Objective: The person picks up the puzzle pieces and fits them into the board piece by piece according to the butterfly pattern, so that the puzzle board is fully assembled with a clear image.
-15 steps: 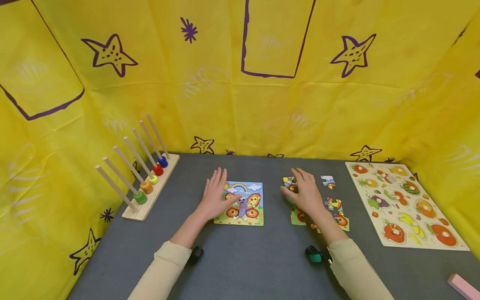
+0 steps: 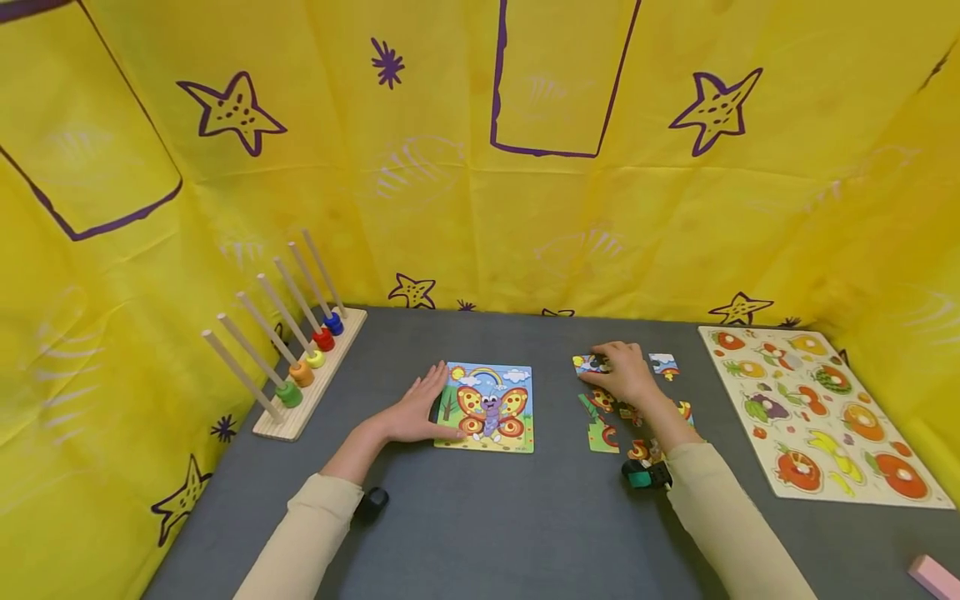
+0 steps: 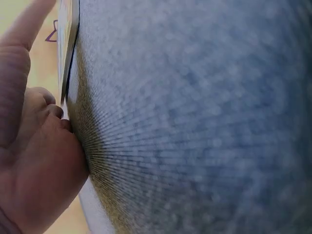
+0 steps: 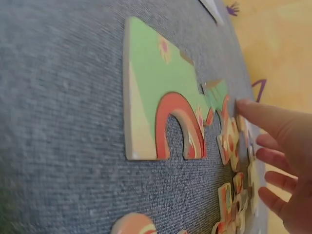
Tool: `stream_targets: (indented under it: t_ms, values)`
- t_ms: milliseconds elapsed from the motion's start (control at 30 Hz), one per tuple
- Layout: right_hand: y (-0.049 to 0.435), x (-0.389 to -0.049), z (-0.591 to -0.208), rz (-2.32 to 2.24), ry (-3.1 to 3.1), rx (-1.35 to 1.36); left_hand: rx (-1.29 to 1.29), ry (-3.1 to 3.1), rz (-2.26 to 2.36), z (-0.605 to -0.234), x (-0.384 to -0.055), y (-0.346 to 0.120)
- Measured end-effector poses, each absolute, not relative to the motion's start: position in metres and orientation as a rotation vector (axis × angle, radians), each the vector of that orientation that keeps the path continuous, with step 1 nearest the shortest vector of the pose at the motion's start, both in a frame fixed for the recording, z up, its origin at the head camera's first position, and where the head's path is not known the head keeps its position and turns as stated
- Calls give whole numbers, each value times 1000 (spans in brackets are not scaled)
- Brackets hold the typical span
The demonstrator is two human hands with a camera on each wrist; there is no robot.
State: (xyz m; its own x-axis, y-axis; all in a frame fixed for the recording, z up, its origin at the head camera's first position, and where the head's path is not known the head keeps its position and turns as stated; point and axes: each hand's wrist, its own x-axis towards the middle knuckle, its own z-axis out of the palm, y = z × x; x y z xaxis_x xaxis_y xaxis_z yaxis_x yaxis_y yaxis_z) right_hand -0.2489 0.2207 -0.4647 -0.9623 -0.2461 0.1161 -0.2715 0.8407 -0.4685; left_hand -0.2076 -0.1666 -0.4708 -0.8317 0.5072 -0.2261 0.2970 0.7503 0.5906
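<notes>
A square butterfly picture board (image 2: 491, 379) lies flat in the head view. My left hand (image 2: 408, 417) rests along its left edge, fingers extended and the thumb over the lower left corner. The left wrist view shows this hand (image 3: 44, 161) low against the table, beside the board's edge (image 3: 72, 44). To the right, my right hand (image 2: 630, 375) reaches over loose jigsaw pieces, fingertips at the piece with a sun (image 2: 588, 364). In the right wrist view its fingers (image 4: 275, 158) are spread, loosely bent. A green jigsaw piece (image 4: 151, 68) lies nearer that camera.
A blue jigsaw piece (image 2: 663, 363) lies just beyond the right hand. Farther right is a fruit puzzle board (image 2: 817, 417), with a pink block (image 2: 933, 575) near the front. A wooden peg stand (image 2: 318, 375) with coloured rings stands left. Yellow cloth (image 2: 450, 208) encloses the table (image 2: 525, 533).
My left hand has slid left and down, from over the butterfly board to its left edge. The right hand has lowered onto the loose pieces, its fingers drawing closer to the sun piece.
</notes>
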Motion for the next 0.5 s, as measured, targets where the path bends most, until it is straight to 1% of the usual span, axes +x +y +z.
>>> stream_targets:
  t_ms: [233, 500]
  values:
    - [222, -254, -465, 852, -3003, 354, 675, 2565, 765, -470, -206, -170]
    - [222, -258, -466, 884, -3027, 336, 680, 2567, 776, -473, -206, -170]
